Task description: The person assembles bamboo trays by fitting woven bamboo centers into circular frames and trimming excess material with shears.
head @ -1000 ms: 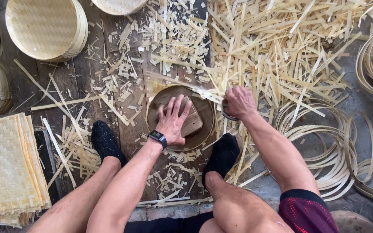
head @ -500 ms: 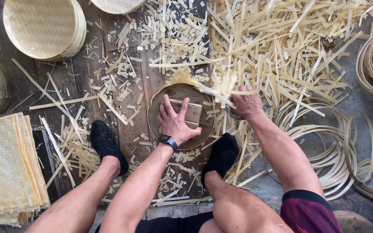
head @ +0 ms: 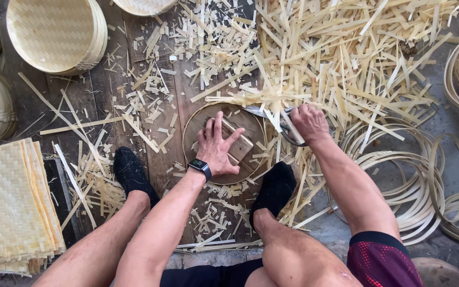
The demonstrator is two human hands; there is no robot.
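Head view. Left hand (head: pixel 216 146), centre frame: fingers spread flat, pressing a small wooden block (head: pixel 240 147) onto a round woven bamboo disc (head: pixel 197 133). Right hand (head: pixel 309 122), right of centre: fingers curled round grey metal shears (head: pixel 277 119) cutting at the disc's edge. Stacked round bamboo trays (head: pixel 59 34), upper left. Since earlier, the disc has turned and the left hand shifted.

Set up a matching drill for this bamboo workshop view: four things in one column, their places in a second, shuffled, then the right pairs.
Things
1. left hand
2. right hand
3. stack of square pale woven bamboo mats
4. stack of round woven bamboo trays

Places
A. top left of the dark wooden floor
B. gripping metal shears at the round mould's right edge
C. lower left, beside the person's leg
D. pressed flat on the wooden block atop the round brown mould

Pairs: 1-D, 2-B, 3-C, 4-A
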